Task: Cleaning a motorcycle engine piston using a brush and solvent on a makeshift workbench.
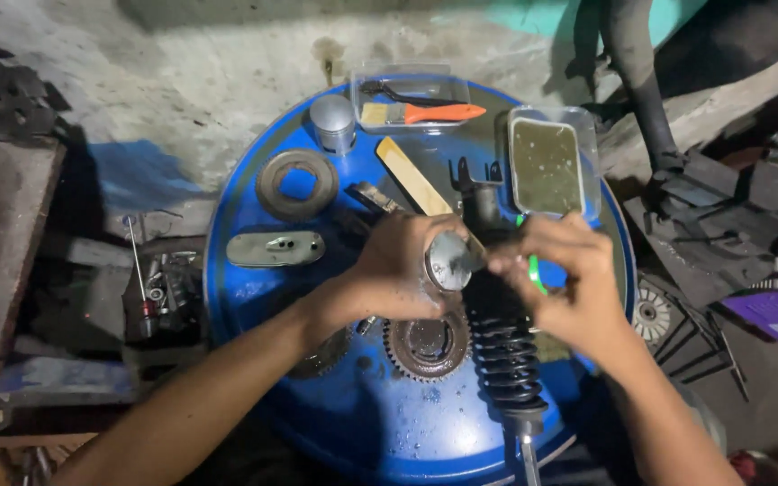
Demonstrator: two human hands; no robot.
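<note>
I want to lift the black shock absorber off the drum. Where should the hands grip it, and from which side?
Grip the shock absorber at its coil, from above. It lies flat on the drum, and the ribbed coil gives fingers purchase; its upper end is hidden under the hands.

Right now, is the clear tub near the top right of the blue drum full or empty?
Filled: the clear tub holds a murky olive-brown liquid close to its rim and sits flat on the blue drum.
</note>
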